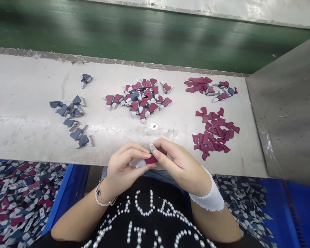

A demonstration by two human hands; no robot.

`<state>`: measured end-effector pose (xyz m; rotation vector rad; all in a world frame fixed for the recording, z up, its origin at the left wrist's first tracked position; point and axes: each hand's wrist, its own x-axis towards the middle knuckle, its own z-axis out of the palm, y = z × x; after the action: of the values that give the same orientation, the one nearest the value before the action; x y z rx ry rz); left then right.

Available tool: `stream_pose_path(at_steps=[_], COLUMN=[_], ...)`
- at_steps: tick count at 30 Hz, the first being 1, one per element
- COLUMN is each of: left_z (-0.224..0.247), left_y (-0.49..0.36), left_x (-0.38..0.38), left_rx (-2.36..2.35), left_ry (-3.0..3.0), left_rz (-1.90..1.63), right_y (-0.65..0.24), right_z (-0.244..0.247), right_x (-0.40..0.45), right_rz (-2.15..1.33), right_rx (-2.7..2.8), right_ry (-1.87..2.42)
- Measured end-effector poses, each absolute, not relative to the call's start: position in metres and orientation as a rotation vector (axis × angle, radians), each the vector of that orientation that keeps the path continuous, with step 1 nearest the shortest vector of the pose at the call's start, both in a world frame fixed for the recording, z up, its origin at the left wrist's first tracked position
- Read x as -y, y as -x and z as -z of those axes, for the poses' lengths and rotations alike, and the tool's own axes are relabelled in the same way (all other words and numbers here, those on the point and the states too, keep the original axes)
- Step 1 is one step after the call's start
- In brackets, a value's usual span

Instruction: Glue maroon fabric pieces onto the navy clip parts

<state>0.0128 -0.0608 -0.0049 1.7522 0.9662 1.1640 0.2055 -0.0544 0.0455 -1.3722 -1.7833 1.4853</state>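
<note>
Carefully, the left hand point(122, 168) and right hand point(179, 168) hold a maroon-and-grey piece point(151, 160), fingers point(156, 154) clamped on it, just over the bench point(28, 103) near edge.

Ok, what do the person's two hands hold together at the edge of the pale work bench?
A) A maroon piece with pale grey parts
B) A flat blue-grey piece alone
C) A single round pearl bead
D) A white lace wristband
A. The left hand and the right hand pinch a maroon piece with pale grey parts between their fingers.
</note>
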Motion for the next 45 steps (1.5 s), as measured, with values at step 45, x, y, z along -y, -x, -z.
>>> stream_pose_path(at_steps=[45], left_z=[-0.021], left_y=[0.037], left_x=[-0.021], left_rx=[-1.578], left_ry=[-1.510], left_rz=[-0.772], right_y=[-0.114], right_z=[-0.067], right_x=[0.072], right_rz=[-1.014], right_rx=[2.461], right_ry=[0.873])
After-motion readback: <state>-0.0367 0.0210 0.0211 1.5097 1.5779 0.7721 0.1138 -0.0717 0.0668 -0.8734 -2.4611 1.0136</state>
